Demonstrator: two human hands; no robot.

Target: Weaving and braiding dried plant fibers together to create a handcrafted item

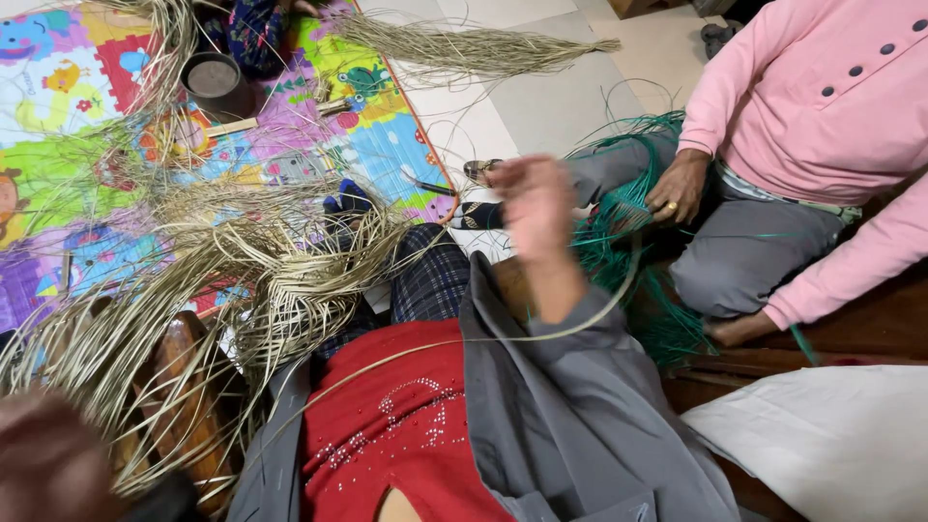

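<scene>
Straw-coloured strand (580, 324): one long pale fibre ran from the raised right hand, curving down across the grey jacket (570, 425) and red top toward the lower left; long axis roughly right-to-left.
Right hand (534, 208): lifted and blurred, fingers closed as if pinching the strand taut, likely to draw it clear of the tangle.
Left hand (48, 464): blurred at the lower-left corner; grip cannot be told.
Woven bundle (290, 280): half-plaited straw rested on the lap, loose ends fanning leftward over the play mat (58, 77).
Neighbour: a pink-sleeved person's hand (677, 184) lay on green fibres (628, 232).
</scene>
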